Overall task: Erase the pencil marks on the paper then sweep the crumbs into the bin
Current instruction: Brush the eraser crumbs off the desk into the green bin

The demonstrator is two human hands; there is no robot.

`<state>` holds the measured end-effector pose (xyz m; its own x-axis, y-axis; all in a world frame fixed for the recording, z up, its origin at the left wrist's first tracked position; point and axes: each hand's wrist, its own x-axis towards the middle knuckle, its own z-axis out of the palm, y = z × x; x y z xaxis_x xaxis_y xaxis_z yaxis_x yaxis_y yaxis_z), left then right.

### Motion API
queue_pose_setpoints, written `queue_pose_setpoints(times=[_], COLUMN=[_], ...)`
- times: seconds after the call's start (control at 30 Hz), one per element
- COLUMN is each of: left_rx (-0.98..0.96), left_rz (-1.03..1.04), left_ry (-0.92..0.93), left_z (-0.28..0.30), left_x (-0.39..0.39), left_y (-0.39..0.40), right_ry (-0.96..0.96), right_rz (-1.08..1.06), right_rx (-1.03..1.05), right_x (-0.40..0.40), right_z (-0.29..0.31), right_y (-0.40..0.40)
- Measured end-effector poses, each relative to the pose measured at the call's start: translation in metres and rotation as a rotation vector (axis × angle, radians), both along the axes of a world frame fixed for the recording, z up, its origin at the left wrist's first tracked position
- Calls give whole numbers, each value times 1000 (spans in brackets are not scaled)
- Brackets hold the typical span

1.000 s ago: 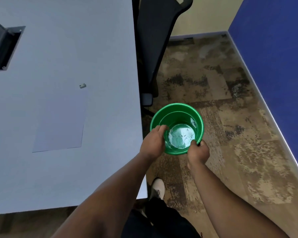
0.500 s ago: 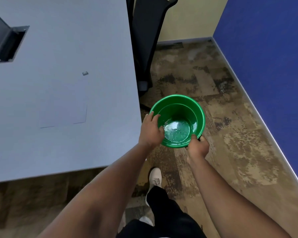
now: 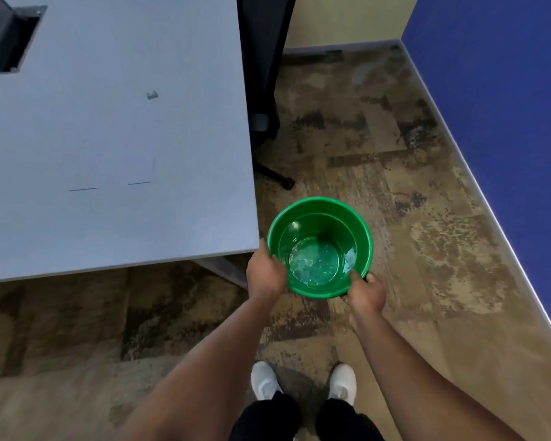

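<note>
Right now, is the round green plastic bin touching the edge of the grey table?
Cannot tell. In the head view the green bin, held at its rim by the left hand and right hand, sits beside the grey table corner; any gap is unclear from above.

A grey desk [image 3: 77,218] fills the upper left, with a rectangular cable hatch [image 3: 8,39] standing open in its far corner. Behind the desk's right edge stands a black office chair [image 3: 261,58], one leg of its base and a caster [image 3: 287,185] reaching out over the worn, mottled brown floor [image 3: 427,218]. A blue wall [image 3: 506,90] runs along the right above a pale skirting strip, meeting a cream wall [image 3: 347,17] at the far corner.
</note>
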<state>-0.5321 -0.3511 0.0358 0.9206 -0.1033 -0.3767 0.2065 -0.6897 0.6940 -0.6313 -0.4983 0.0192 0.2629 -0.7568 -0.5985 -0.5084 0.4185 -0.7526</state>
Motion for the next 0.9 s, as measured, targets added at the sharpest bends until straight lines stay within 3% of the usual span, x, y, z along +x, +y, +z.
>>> queue_pose_setpoints(times=[0.27,0.43,0.73,0.9], left_rx=[47,89,263,121], left_rz=[73,83,58,216], left_ry=[54,103,163,213], left_z=[-96,-180,-350,-432], left_x=[-26,-20,-9,-11], left_y=[-10,-24,-15,-3], right_ry=[106,164,224,240], right_rz=[252,359,458,516], right_rx=[-19,-105,-62,-49], right_x=[-16,-1,19,27], right_z=[-93,-172,-339,-422], right_y=[-38,-59,-61,-50])
